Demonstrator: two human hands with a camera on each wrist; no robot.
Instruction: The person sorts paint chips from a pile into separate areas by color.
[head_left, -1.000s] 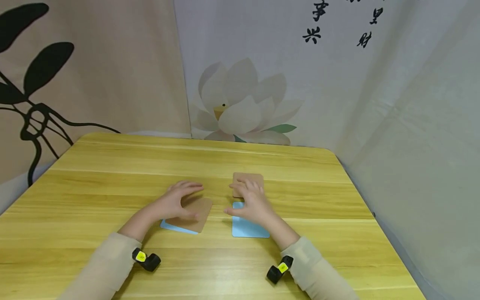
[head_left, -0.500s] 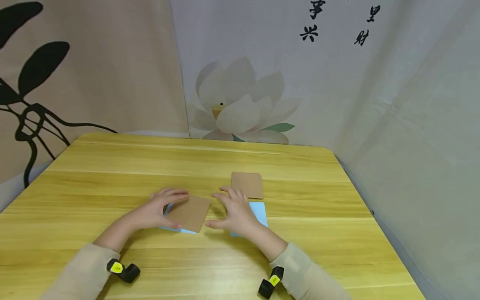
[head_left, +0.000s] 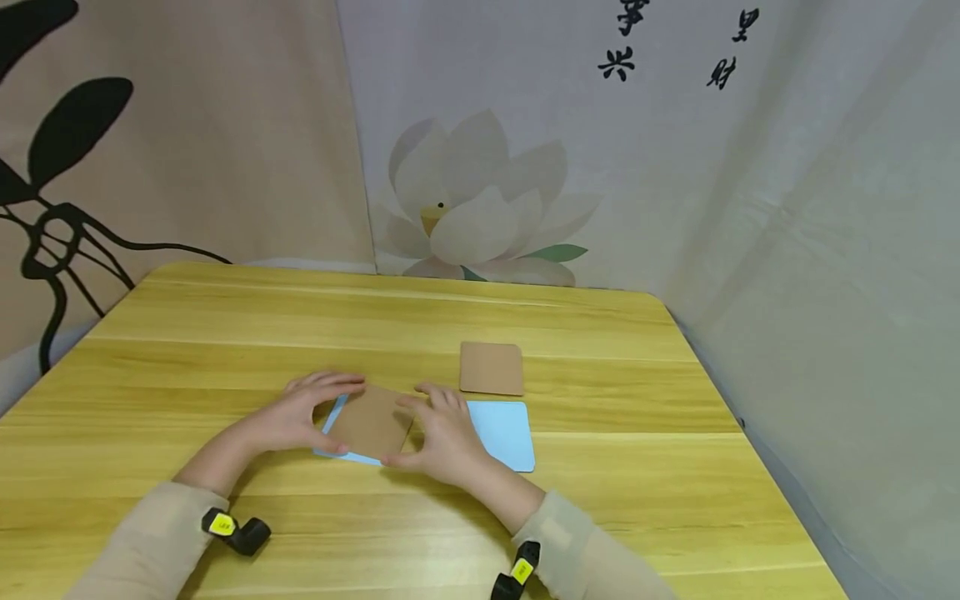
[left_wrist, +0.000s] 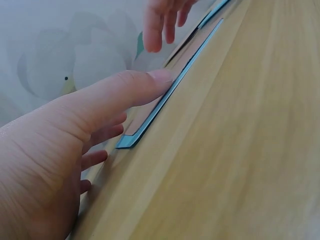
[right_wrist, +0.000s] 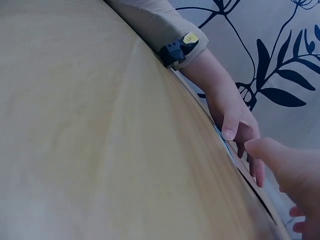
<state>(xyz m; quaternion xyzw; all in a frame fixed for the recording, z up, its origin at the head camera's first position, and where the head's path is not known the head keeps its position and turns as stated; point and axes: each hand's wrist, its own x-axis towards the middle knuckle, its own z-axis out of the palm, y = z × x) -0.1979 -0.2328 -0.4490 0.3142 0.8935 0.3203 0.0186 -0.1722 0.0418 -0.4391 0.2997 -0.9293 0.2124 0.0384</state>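
A brown square card (head_left: 371, 423) lies flat on a light-blue square card (head_left: 335, 414), which shows along its left and near edges. My left hand (head_left: 300, 414) spans the pair from the left, with fingers and thumb spread. In the left wrist view, the thumb (left_wrist: 157, 82) of the left hand rests on or just over the brown card's edge. From the right, my right hand (head_left: 448, 437) reaches over the stack's right side, thumb and fingers apart. Whether it touches the cards cannot be told.
Beyond the right hand lies another brown square card (head_left: 491, 368). Nearer, a second light-blue card (head_left: 504, 436) is partly covered by the right hand. All lie on a yellow wood-grain table (head_left: 600, 500), with a printed curtain (head_left: 487, 125) behind its far edge.
My left hand has drawn left from over the brown card to its left side. The right hand has moved left from the other cards to the stack.
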